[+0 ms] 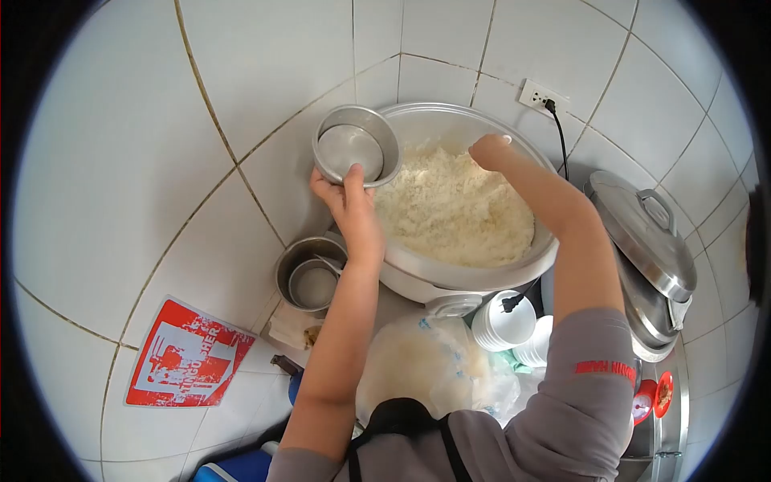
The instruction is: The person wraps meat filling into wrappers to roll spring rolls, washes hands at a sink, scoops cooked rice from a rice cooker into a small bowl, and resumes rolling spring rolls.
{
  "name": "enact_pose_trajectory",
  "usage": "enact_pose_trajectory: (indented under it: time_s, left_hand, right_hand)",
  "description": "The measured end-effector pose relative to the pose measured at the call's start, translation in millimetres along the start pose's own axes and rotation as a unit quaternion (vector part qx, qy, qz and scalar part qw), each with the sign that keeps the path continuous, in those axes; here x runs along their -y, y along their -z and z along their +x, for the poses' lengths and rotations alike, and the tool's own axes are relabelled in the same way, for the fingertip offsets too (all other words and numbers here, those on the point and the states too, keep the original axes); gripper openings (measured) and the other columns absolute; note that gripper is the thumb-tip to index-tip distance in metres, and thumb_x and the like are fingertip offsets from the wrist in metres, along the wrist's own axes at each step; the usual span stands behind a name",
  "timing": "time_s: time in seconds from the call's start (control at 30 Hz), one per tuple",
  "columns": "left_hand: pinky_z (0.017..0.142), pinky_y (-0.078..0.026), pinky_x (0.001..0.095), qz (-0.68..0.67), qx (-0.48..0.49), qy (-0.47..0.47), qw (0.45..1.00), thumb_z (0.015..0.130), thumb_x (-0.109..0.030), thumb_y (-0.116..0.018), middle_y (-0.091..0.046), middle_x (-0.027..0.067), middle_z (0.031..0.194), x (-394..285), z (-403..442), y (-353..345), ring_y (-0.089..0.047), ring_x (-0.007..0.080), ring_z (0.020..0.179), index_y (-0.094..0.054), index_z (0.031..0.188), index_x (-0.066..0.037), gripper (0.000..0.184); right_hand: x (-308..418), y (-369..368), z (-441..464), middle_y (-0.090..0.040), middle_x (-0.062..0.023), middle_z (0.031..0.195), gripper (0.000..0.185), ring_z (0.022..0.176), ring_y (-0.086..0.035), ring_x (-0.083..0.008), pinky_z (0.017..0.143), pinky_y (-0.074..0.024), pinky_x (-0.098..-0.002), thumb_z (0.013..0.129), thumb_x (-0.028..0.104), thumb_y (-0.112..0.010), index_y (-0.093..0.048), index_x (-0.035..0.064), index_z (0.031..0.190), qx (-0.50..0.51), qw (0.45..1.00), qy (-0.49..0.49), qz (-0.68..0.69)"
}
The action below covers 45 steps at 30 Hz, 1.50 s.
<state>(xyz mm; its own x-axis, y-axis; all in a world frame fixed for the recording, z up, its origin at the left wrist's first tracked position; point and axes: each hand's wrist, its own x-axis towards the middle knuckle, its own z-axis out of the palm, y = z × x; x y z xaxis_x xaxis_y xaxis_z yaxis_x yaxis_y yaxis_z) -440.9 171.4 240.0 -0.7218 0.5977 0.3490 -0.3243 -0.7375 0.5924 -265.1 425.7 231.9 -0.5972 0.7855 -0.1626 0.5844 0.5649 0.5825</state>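
Left fingers (pixel 354 176) grip one pan (pixel 377 132); right fingers (pixel 484 153), hold unclear, over one rice cooker (pixel 458 277).

Kitchen, probably of a food business. Cooking is indicated by a large pot (pixel 474 277) filled with white rice (pixel 458 205), by metal pans (pixel 353 149) and by a handled metal lid (pixel 638 229). Serving in quantity is suggested by stacked white bowls (pixel 506 321). A workplace is further suggested by an extinguisher sign (pixel 189 353), mounted on white wall tiles (pixel 265 72), and by a red-lettered sleeve (pixel 574 353).
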Motion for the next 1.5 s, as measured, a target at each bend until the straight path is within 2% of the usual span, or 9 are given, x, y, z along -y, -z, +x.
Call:
enact_pose_trajectory:
  time_s: [0.13,0.3,0.43,0.63,0.9,1.1,1.2,1.3,1.5]
  left_hand:
    - [0.096,-0.031,0.0366,-0.012,0.001,0.02,1.0,0.085,-0.016,-0.049,-0.032,0.0102,0.123,-3,1,1,-0.036,0.0195,0.113,-0.021,0.125,-0.01,0.049]
    - [0.099,-0.03,0.0432,-0.042,0.014,0.027,0.999,0.085,-0.015,-0.049,-0.031,0.0108,0.124,-3,4,1,-0.035,0.0216,0.115,-0.019,0.126,-0.01,0.051]
    - [0.099,-0.031,0.0465,-0.06,0.034,0.021,0.997,0.086,-0.019,-0.048,-0.03,0.0091,0.126,-4,7,4,-0.034,0.0239,0.118,-0.018,0.126,-0.01,0.051]
    - [0.098,-0.031,0.0499,-0.177,0.068,0.042,0.981,0.086,-0.045,-0.045,-0.028,0.007,0.134,2,17,15,-0.031,0.025,0.124,-0.025,0.129,-0.012,0.058]
    - [0.098,-0.031,0.0512,-0.147,0.092,0.107,0.979,0.084,-0.056,-0.042,-0.029,0.011,0.135,-14,12,7,-0.032,0.0277,0.124,-0.027,0.131,-0.008,0.07]
    - [0.099,-0.029,0.0505,-0.17,0.091,0.135,0.972,0.081,-0.059,-0.045,-0.032,0.0106,0.135,-17,11,4,-0.032,0.0285,0.124,-0.03,0.131,-0.01,0.072]
    - [0.099,-0.029,0.0503,-0.224,0.095,0.196,0.95,0.079,-0.058,-0.048,-0.033,0.0101,0.134,-19,16,4,-0.033,0.0292,0.124,-0.033,0.13,-0.011,0.071]
    - [0.1,-0.028,0.0501,-0.237,0.112,0.254,0.931,0.078,-0.054,-0.052,-0.035,0.0101,0.133,-20,19,1,-0.034,0.0297,0.123,-0.034,0.129,-0.011,0.07]
    - [0.099,-0.027,0.0499,-0.09,0.102,0.285,0.949,0.073,-0.046,-0.062,-0.04,0.0096,0.128,-1,28,-9,-0.036,0.0285,0.121,-0.037,0.127,-0.011,0.069]
  right_hand:
    - [3,10,-21,-0.062,-0.0109,0.092,0.02,0.09,-0.06,-0.0319,0.067,-0.0491,-0.0467,0.08,0.012,-0.051,-0.059,0.0101,0.098,0.03,0.999,0.029,-0.034]
    - [15,10,-60,-0.062,-0.0112,0.084,0.018,0.083,-0.061,-0.0293,0.062,-0.0486,-0.0437,0.078,0.013,-0.053,-0.058,0.0098,0.095,0.004,0.993,0.114,-0.021]
    - [26,12,-92,-0.062,-0.0097,0.082,0.02,0.08,-0.061,-0.0287,0.062,-0.048,-0.0424,0.077,0.014,-0.053,-0.059,0.013,0.097,0.016,0.994,0.105,0.011]
    - [36,29,-138,-0.063,-0.007,0.085,0.022,0.082,-0.061,-0.0276,0.066,-0.0484,-0.0408,0.077,0.013,-0.052,-0.061,0.0164,0.097,0.045,0.992,0.11,0.037]
    - [53,44,-166,-0.062,-0.0085,0.084,0.02,0.083,-0.06,-0.0278,0.068,-0.0472,-0.0419,0.077,0.015,-0.051,-0.06,0.0151,0.095,0.051,0.985,0.147,0.071]
    - [51,26,-176,-0.063,-0.0122,0.085,0.025,0.086,-0.058,-0.0299,0.073,-0.0452,-0.0406,0.075,0.012,-0.049,-0.06,0.0115,0.097,0.064,0.958,0.123,0.25]
    - [47,6,-162,-0.063,-0.0144,0.085,0.026,0.083,-0.06,-0.0257,0.068,-0.0462,-0.0374,0.073,0.009,-0.048,-0.061,0.0066,0.095,-0.012,0.891,0.207,0.404]
    - [38,7,-156,-0.062,-0.013,0.079,0.025,0.071,-0.061,-0.0193,0.061,-0.0462,-0.0336,0.072,0.008,-0.047,-0.061,0.002,0.092,0.092,0.847,0.146,0.503]
    - [-22,51,-160,-0.057,-0.005,0.065,0.03,0.048,-0.049,-0.0129,0.046,-0.0407,-0.0301,0.071,0.015,-0.049,-0.06,0.0027,0.095,0.008,0.845,0.055,0.532]
